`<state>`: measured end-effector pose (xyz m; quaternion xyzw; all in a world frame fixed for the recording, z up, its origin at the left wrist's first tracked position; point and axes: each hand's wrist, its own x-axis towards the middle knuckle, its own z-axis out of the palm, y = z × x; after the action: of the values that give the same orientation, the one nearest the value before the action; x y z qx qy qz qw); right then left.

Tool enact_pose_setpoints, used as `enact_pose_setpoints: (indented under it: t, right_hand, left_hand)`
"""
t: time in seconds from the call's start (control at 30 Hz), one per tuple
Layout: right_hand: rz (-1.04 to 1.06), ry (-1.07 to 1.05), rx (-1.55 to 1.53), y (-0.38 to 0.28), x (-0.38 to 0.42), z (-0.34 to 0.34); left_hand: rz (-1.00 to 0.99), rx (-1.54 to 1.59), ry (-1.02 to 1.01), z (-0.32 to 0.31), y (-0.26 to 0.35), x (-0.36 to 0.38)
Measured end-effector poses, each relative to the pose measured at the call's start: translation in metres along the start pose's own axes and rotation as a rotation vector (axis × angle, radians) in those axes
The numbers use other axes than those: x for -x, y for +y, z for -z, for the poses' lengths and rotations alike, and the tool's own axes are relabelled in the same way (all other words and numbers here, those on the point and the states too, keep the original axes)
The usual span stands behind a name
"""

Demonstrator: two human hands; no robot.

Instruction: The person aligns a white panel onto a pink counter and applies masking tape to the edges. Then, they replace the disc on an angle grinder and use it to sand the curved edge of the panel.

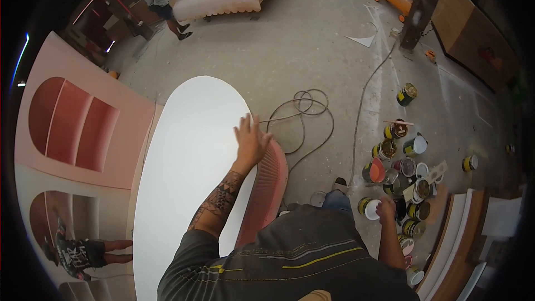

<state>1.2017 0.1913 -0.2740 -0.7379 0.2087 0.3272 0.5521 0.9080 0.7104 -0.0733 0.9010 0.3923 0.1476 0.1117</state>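
Head view: with left hand [251, 144] spread wide, best skim lightly over the white panel [192, 139] just under those fingers, steadying right hand [385, 209], curled beside a paint can [372, 210], cannot tell if gripping.

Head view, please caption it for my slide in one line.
Open left hand over a rounded white panel's edge, metal paint cans clustered on grey floor.

The white top [189, 150] runs off below; whether the right hand [385, 209] grips is unclear.
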Motion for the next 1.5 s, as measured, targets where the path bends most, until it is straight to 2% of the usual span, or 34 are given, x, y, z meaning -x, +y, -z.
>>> enact_pose_setpoints:
  t: [0.07, 0.1, 0.2, 0.27, 0.33, 0.43, 0.53, 0.67, 0.77, 0.8, 0.9, 1.03, 1.2, 1.27, 1.3, 1.37, 1.43, 1.47, 1.5]
  right_hand:
    - [-0.248, 0.072, 0.001, 0.013, -0.043, 0.038]
    - [-0.274, 0.047, 0.022, 0.025, -0.063, 0.055]
    - [-0.383, 0.111, -0.037, 0.033, -0.107, 0.077]
    - [-0.42, 0.123, -0.027, 0.023, -0.121, 0.073]
    - [-0.439, 0.041, 0.027, 0.011, -0.142, 0.067]
    - [-0.34, -0.083, 0.062, -0.018, -0.181, 0.04]
    - [-0.158, -0.18, -0.071, -0.039, -0.217, 0.007]
    - [-0.124, -0.296, -0.027, -0.085, -0.234, -0.038]
    - [-0.089, -0.241, -0.031, -0.109, -0.236, -0.066]
    - [-0.097, -0.312, 0.055, -0.108, -0.245, -0.068]
    - [-0.116, -0.425, 0.193, -0.106, -0.256, -0.078]
    - [-0.13, -0.579, 0.195, -0.142, -0.248, -0.106]
    - [-0.087, -0.555, 0.148, -0.185, -0.27, -0.166]
    - [-0.134, -0.653, 0.184, -0.205, -0.293, -0.185]
    - [-0.121, -0.637, 0.192, -0.222, -0.289, -0.195]
    - [-0.111, -0.499, 0.224, -0.26, -0.264, -0.217]
    - [-0.092, -0.473, 0.262, -0.285, -0.266, -0.226]
    - [-0.108, -0.482, 0.277, -0.289, -0.286, -0.233]
    - [-0.125, -0.491, 0.291, -0.292, -0.307, -0.241]
  left_hand:
    - [0.282, -0.032, 0.065, -0.004, -0.031, -0.003]
    - [0.38, -0.055, 0.054, 0.001, -0.035, 0.001]
    - [0.503, -0.076, -0.021, 0.0, -0.037, 0.027]
    - [0.513, -0.082, -0.05, -0.01, -0.037, 0.043]
    - [0.528, -0.195, -0.044, -0.015, -0.021, 0.054]
    - [0.619, -0.234, -0.084, -0.022, -0.003, 0.058]
    - [0.653, -0.247, -0.083, -0.026, 0.003, 0.059]
    - [0.665, -0.255, -0.088, -0.031, -0.004, 0.06]
    - [0.673, -0.273, -0.157, -0.002, 0.008, 0.047]
    - [0.699, -0.269, -0.154, 0.005, 0.003, 0.04]
    - [0.583, -0.197, -0.195, 0.026, -0.004, 0.026]
    - [0.661, -0.177, -0.239, 0.032, 0.0, 0.013]
    - [0.674, -0.094, -0.182, 0.033, 0.005, 0.013]
    - [0.645, -0.077, -0.164, 0.034, 0.002, 0.013]
    - [0.675, -0.061, -0.192, 0.039, 0.005, 0.009]
    - [0.727, 0.017, -0.24, 0.046, -0.004, -0.01]
    - [0.803, 0.127, -0.262, 0.056, -0.014, -0.035]
    - [0.803, 0.146, -0.253, 0.055, -0.02, -0.052]
    - [0.774, 0.107, -0.159, 0.055, -0.028, -0.066]
